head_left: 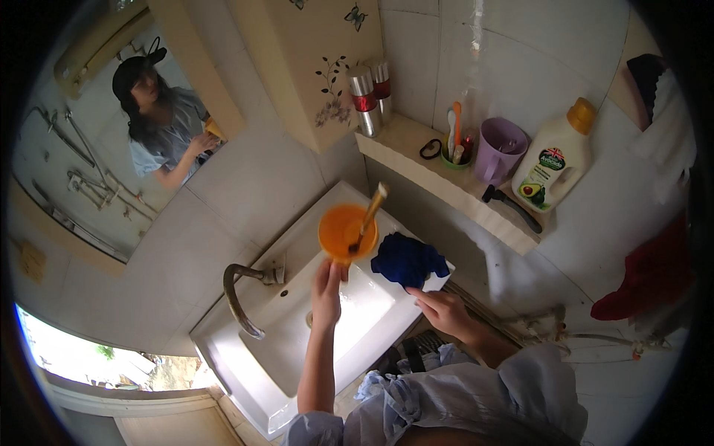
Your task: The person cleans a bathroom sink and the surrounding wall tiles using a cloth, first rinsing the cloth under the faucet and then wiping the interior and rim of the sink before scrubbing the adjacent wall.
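Note:
My left hand [327, 286] is closed round the handle of an orange cup [338, 230], held up over the white sink [279, 357]. A brush with a pale wooden handle [370, 215] leans in the cup, its dark end inside. On the sink's far right corner lies a crumpled dark blue cloth [409, 260]. At its near edge is my right hand [444, 312], with the index finger stretched out to touch it and the thumb apart. The undersides of the right fingers are hidden.
A curved metal tap [239, 297] rises at the sink's left. On the ledge [446, 186] stand metallic-and-red cans [364, 100], a toothbrush holder [455, 156], a purple mug [500, 152], a cream bottle [554, 160] and a black razor [513, 208]. A mirror [97, 141] hangs left; red cloth [647, 271] hangs right.

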Demonstrator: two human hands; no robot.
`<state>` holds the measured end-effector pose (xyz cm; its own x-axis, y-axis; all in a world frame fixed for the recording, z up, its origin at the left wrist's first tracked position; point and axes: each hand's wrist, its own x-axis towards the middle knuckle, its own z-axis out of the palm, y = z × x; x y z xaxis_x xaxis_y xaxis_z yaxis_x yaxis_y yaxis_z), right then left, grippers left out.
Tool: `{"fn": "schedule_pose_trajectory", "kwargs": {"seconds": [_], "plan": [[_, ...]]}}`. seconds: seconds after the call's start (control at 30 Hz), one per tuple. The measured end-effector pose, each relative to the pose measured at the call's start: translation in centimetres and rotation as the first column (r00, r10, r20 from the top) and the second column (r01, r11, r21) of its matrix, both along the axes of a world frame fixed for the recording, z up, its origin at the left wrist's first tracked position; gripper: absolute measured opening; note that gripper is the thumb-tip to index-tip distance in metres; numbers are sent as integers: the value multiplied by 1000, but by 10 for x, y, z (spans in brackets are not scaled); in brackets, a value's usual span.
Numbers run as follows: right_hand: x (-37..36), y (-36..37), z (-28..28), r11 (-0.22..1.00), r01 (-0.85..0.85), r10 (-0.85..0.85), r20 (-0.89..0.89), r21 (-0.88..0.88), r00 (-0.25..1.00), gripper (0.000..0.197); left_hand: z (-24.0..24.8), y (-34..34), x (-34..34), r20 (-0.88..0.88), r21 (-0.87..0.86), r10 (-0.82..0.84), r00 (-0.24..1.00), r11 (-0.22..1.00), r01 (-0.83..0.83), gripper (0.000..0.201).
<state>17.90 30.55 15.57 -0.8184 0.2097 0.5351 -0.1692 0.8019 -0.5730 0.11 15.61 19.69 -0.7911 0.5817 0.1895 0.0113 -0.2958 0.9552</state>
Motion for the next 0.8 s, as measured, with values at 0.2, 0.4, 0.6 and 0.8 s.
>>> {"fn": "schedule_pose_trajectory", "kwargs": {"seconds": [0.2, 0.4, 0.6, 0.8], "plan": [[60, 20, -22, 974, 182, -154, 196, -134, 968, 20, 57, 134, -56, -34, 220, -172, 984, 960, 175, 21], [92, 34, -37, 946, 300, -261, 257, -127, 931, 19, 55, 217, -93, 12, 79, -198, 980, 977, 196, 22], [103, 45, -48, 931, 352, -303, 343, -92, 889, 20, 59, 228, -110, 21, 20, -335, 942, 942, 334, 25], [77, 58, -43, 949, 291, -240, 317, -123, 918, 18, 72, 238, -109, -165, -268, -92, 982, 962, 45, 30]]}}
